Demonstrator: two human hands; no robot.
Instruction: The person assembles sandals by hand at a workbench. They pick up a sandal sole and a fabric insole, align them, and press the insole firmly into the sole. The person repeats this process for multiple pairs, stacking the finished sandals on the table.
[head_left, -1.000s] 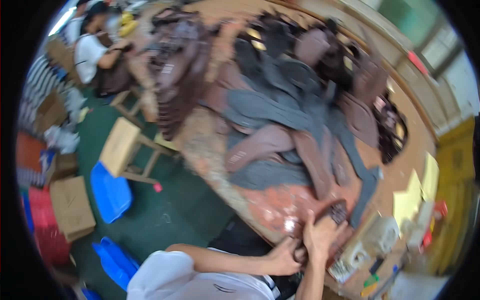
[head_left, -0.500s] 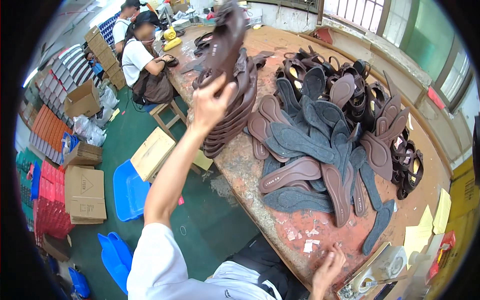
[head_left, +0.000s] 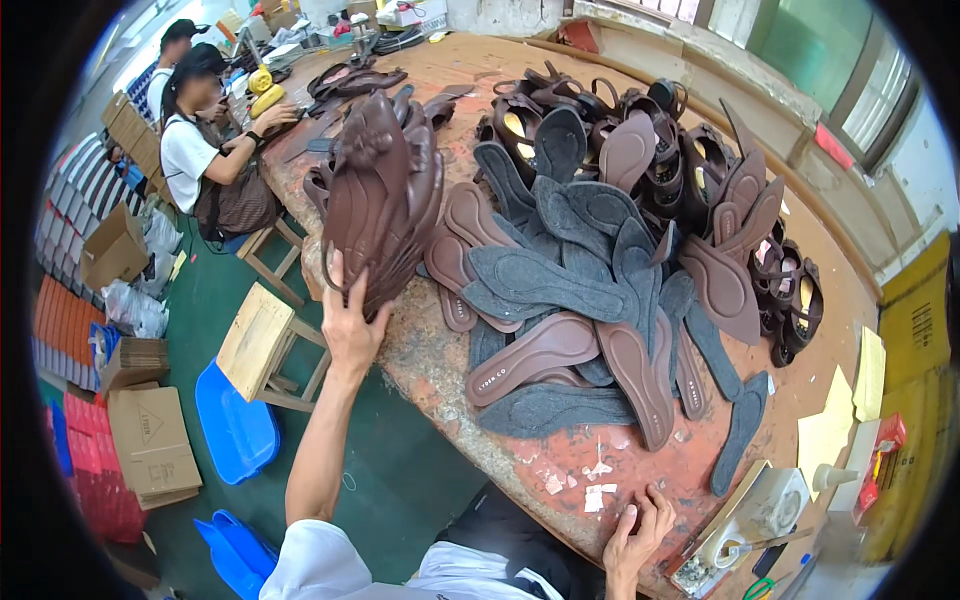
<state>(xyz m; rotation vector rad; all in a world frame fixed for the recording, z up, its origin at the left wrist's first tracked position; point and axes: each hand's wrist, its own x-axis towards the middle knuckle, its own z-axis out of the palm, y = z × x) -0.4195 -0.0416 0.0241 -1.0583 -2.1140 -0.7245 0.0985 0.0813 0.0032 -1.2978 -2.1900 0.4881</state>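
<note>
My left hand [head_left: 355,335] grips the near end of a brown sandal [head_left: 362,205], which lies on top of a stack of similar brown sandals [head_left: 415,225] at the table's left edge. The thumb is along the near side and the fingers reach over the end. My right hand [head_left: 640,530] rests on the near table edge, holding nothing, its fingers apart and slightly bent. White paper scraps [head_left: 597,495] lie just beyond it. A loose pile of insoles, some brown [head_left: 535,357] and some grey felt [head_left: 545,285], covers the middle of the table.
Dark strapped shoes [head_left: 795,300] crowd the far right of the table [head_left: 470,440]. A tray with tape and a brush [head_left: 745,520] stands near right, beside green-handled scissors [head_left: 760,588]. Left of the table are a wooden stool [head_left: 255,330], a blue bin [head_left: 235,425] and two people [head_left: 190,150].
My left hand has lowered the raised brown sandal onto the stack and now holds its near end. The view has shifted slightly. My right hand stays by the table edge.
</note>
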